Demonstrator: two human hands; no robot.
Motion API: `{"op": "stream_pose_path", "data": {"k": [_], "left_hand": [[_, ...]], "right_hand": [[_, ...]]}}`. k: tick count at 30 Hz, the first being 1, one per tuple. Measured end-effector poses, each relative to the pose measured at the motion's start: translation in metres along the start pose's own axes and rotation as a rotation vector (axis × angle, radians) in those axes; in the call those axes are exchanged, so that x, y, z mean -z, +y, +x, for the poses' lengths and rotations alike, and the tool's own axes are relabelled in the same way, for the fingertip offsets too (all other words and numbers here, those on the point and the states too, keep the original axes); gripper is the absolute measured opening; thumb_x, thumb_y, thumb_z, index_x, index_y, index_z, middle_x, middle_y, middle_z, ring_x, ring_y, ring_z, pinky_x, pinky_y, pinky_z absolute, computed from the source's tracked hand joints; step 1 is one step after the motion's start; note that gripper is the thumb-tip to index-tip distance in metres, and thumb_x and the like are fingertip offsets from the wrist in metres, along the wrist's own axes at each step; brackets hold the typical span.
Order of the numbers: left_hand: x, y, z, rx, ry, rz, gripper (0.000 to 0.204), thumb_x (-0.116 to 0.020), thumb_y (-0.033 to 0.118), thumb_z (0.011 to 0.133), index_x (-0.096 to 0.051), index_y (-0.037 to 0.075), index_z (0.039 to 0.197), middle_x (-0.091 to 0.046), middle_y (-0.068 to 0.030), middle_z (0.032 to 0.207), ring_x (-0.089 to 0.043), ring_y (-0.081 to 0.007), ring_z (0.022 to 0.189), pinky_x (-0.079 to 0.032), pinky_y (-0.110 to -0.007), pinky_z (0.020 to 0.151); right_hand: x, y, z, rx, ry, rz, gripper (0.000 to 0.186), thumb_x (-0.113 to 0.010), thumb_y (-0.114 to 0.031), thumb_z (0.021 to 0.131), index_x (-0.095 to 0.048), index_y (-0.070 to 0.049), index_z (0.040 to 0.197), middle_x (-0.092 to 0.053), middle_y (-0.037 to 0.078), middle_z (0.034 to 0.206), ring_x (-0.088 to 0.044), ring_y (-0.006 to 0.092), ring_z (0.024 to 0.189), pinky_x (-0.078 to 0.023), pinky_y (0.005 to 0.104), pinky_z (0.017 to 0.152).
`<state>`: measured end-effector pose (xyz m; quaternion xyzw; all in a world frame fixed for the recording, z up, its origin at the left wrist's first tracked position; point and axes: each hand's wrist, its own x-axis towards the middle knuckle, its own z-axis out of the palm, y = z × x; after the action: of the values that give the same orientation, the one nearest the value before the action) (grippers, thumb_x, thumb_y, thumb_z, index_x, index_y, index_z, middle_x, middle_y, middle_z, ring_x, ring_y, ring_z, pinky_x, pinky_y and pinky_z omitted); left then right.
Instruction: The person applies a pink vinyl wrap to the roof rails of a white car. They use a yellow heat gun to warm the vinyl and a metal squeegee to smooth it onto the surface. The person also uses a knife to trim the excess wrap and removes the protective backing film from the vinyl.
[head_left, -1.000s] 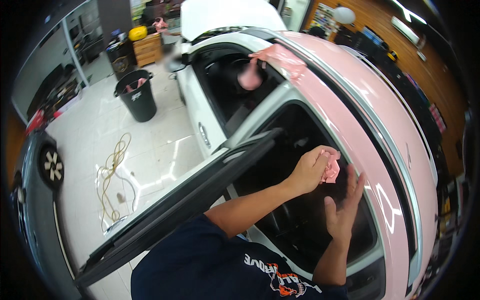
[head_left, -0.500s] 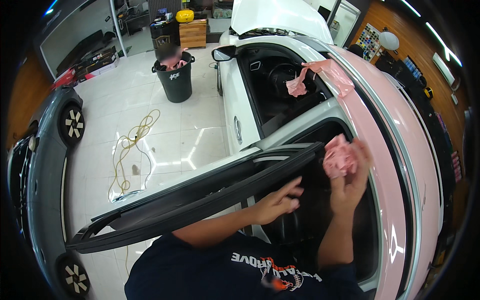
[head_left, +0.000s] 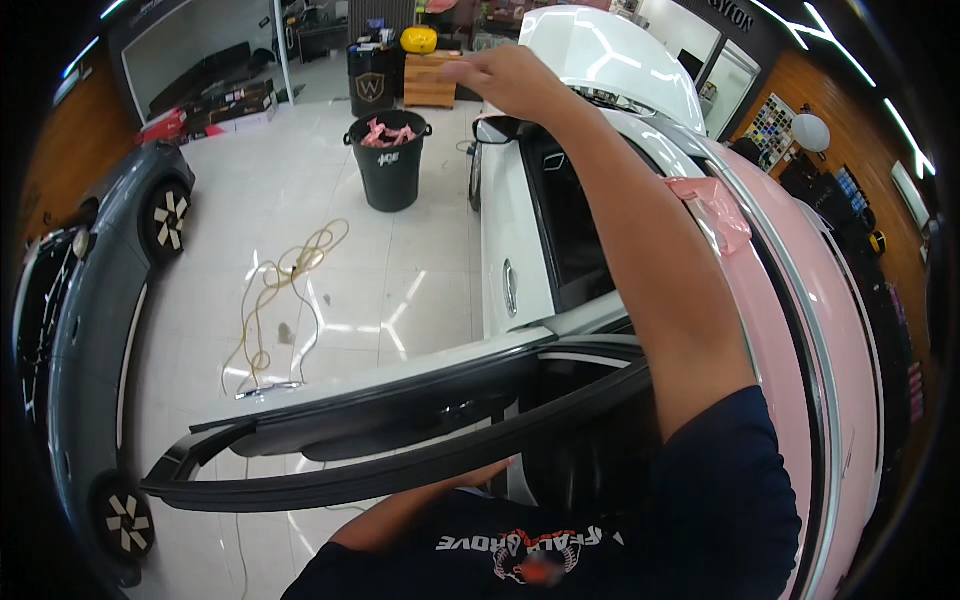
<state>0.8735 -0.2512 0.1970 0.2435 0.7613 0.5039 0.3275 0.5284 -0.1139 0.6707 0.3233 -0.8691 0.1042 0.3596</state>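
Note:
My right arm reaches forward across the white car's front side window, and my right hand (head_left: pixel 512 82) is high above the mirror (head_left: pixel 497 129). Its fingers stretch leftward, with nothing visible in them. Low down, my left hand (head_left: pixel 492 474) is mostly hidden by the black upper frame of the open rear door (head_left: pixel 400 462), so its fingers do not show. A crumpled strip of pink film (head_left: pixel 720 215) hangs at the roof edge beside my right forearm. Further off, a dark green bin (head_left: pixel 390 180) holds crumpled pink film (head_left: pixel 386 134).
The roof (head_left: pixel 830 330) is pink with dark and silver strips. A yellow hose (head_left: pixel 262 300) lies coiled loosely on the tiled floor. On the left stands a grey car (head_left: pixel 95 310). A wooden drawer unit (head_left: pixel 428 90) and a black drum (head_left: pixel 370 92) are behind the bin.
My right hand has swung forward and up, and the pink film ball it held is no longer in it. My left hand has drawn back behind the door frame. The view has shifted.

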Motion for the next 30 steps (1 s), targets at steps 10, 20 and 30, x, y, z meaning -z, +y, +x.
{"op": "stream_pose_path", "data": {"k": [10, 20, 30], "left_hand": [[-0.011, -0.055, 0.010, -0.031, -0.218, 0.034, 0.050, -0.053, 0.033, 0.098, -0.048, -0.004, 0.132, -0.065, -0.0182, 0.105, -0.063, -0.0297, 0.095, -0.049, -0.039, 0.082], [-0.052, 0.194, 0.082, -0.424, -0.214, 0.118, 0.040, -0.063, 0.025, 0.092, -0.058, 0.002, 0.125, -0.062, -0.0163, 0.114, -0.062, -0.0246, 0.104, -0.050, -0.035, 0.090], [-0.176, 0.376, 0.160, -0.391, -0.335, -0.377, 0.037, -0.059, 0.028, 0.096, -0.056, -0.002, 0.118, -0.063, -0.0135, 0.107, -0.063, -0.0217, 0.097, -0.051, -0.033, 0.085]], "right_hand": [[0.058, 0.028, -0.115, -0.283, -0.416, -0.120, 0.031, -0.054, -0.025, 0.092, -0.067, -0.001, 0.106, -0.069, 0.021, 0.094, -0.064, 0.0391, 0.089, -0.050, 0.0420, 0.082], [0.305, -0.076, -0.324, -0.706, -0.270, -0.346, 0.035, -0.057, -0.026, 0.094, -0.065, 0.001, 0.117, -0.066, 0.021, 0.115, -0.063, 0.0372, 0.100, -0.048, 0.0421, 0.091], [0.369, -0.341, -0.620, -1.545, 0.592, 0.135, 0.027, -0.058, -0.014, 0.094, -0.064, 0.002, 0.116, -0.069, 0.010, 0.099, -0.066, 0.0152, 0.086, -0.051, 0.0285, 0.079]]}}
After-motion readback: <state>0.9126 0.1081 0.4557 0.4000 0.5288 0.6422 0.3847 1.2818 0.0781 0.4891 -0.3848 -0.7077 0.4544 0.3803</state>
